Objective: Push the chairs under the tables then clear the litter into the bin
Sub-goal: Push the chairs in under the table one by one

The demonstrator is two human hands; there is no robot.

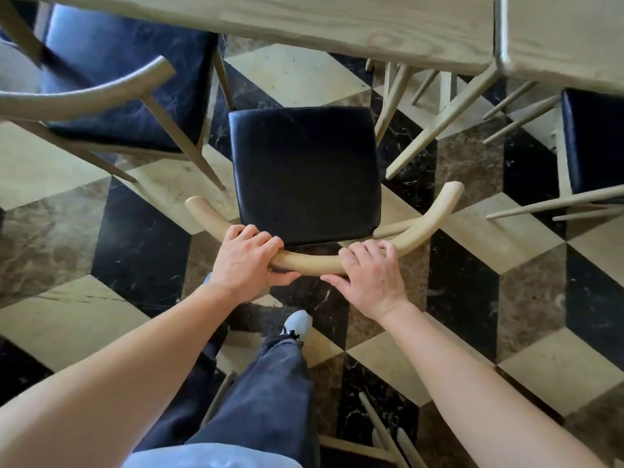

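A chair with a black padded seat [304, 173] and a curved pale wooden backrest [314, 263] stands right below me, facing a light wooden table [287, 25]. Its seat lies in front of the table's near edge, not beneath it. My left hand [246, 261] is wrapped around the backrest left of centre. My right hand [369, 273] grips the same rail right of centre, fingers over the top. No litter or bin shows in view.
A second black-seated chair [128, 79] stands at the left, partly under the table. A third chair [591, 140] is at the right below another table [567, 32]. The floor is chequered marble. My legs and a white shoe [299, 324] are behind the chair.
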